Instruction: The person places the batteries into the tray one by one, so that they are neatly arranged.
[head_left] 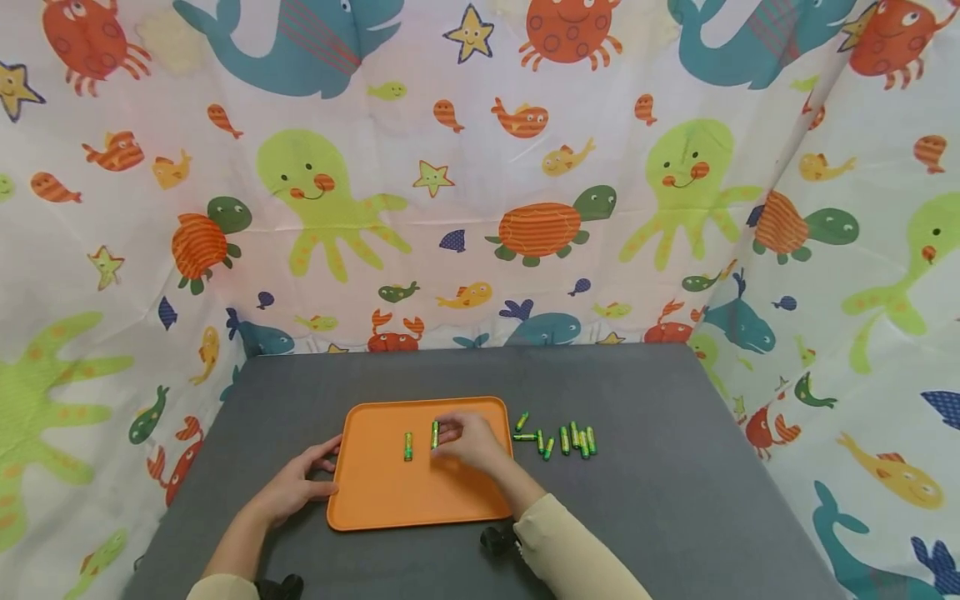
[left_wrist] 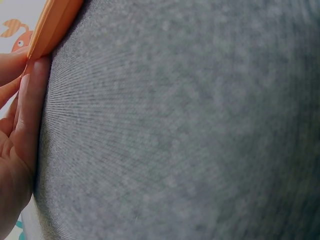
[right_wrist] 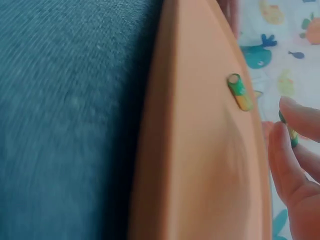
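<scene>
An orange tray (head_left: pixel 390 500) lies on a grey table. One green and yellow battery (head_left: pixel 408 446) lies loose on it, also seen in the right wrist view (right_wrist: pixel 240 91). My right hand (head_left: pixel 448 433) is over the tray's middle and pinches a second battery (head_left: pixel 434 434) between its fingertips (right_wrist: pixel 287 160); the battery (right_wrist: pixel 290 131) is low over or on the tray floor. My left hand (head_left: pixel 322 467) rests on the table with straight fingers against the tray's left rim (left_wrist: pixel 52 25). The left hand (left_wrist: pixel 20 140) holds nothing.
Several more green batteries (head_left: pixel 562 438) lie in a loose group on the table (head_left: pixel 675 467) just right of the tray. A curtain printed with sea animals (head_left: pixel 480 167) closes off the back and both sides.
</scene>
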